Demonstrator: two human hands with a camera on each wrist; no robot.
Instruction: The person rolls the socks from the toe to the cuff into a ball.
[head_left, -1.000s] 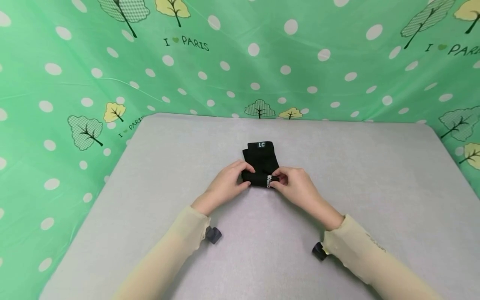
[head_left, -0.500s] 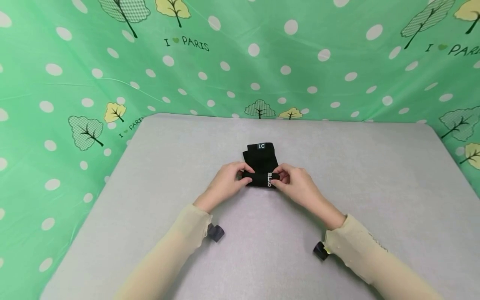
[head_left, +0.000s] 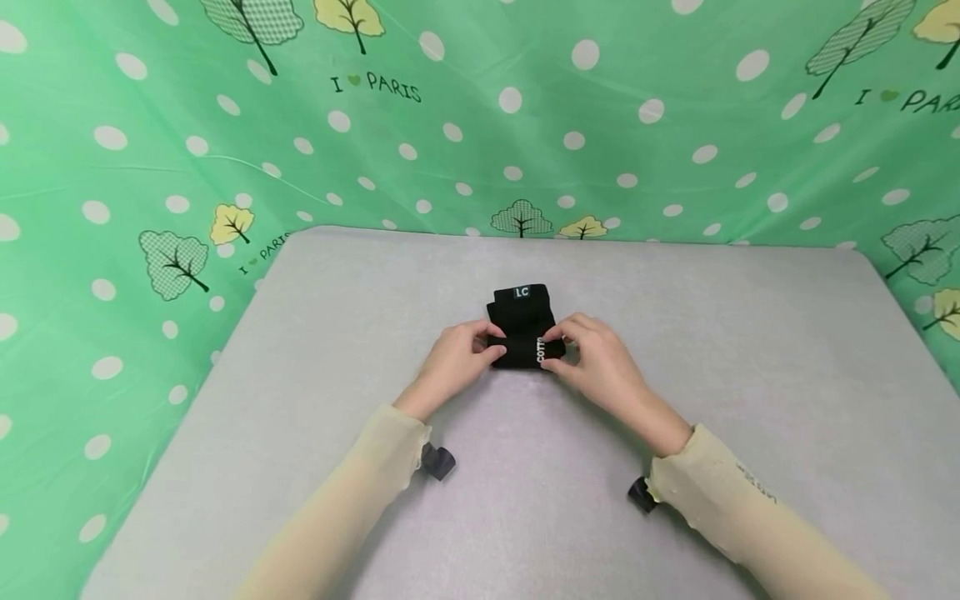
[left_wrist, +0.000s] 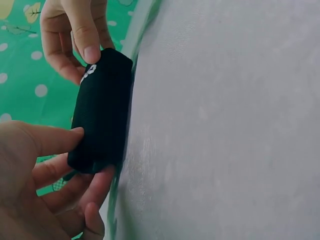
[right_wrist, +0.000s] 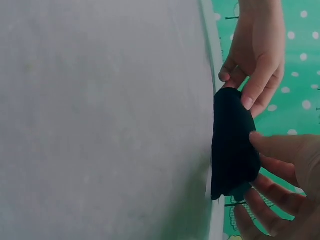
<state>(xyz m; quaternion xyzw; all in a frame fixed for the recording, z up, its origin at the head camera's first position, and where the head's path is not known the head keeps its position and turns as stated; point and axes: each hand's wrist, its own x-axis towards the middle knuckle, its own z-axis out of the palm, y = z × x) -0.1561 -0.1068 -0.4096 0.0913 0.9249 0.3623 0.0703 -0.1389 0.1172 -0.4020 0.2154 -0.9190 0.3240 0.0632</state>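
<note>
A pair of black socks (head_left: pixel 521 315) lies near the middle of the table, a small "LC" label at its far end. Its near end is rolled into a thick roll (head_left: pixel 519 353) with white lettering on the right. My left hand (head_left: pixel 452 357) pinches the roll's left end between thumb and fingers. At the other end, my right hand (head_left: pixel 600 367) holds the roll beside the lettering, thumb on the near side and fingers on the far side. In the left wrist view the roll (left_wrist: pixel 104 110) spans both hands. The right wrist view shows the roll's open end (right_wrist: pixel 232 150) by my right fingers.
The socks rest on a grey table (head_left: pixel 750 350). Behind it and along its sides hangs a green dotted curtain (head_left: pixel 465 108) printed with trees. A dark wrist device (head_left: pixel 438 461) sits at the left cuff, and another wrist device (head_left: pixel 642 494) at the right.
The roll has turned and moved slightly away from the person, so less flat sock shows beyond it. Both hands moved with it, and the right fingers have spread a little wider.
</note>
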